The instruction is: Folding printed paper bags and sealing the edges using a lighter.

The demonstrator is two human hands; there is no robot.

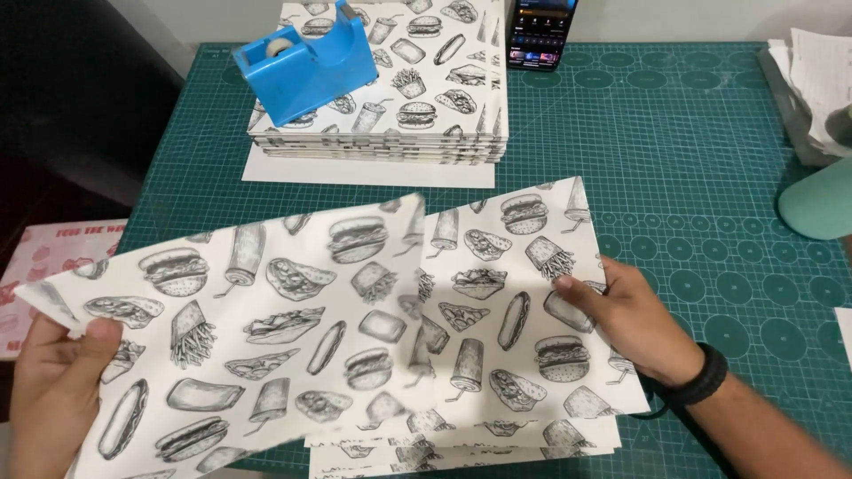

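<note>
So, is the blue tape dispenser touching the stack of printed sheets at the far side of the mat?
Touching. The head view shows the blue tape dispenser resting directly on top of the stack of printed sheets, its base overlapping the top sheet with no gap.
</note>
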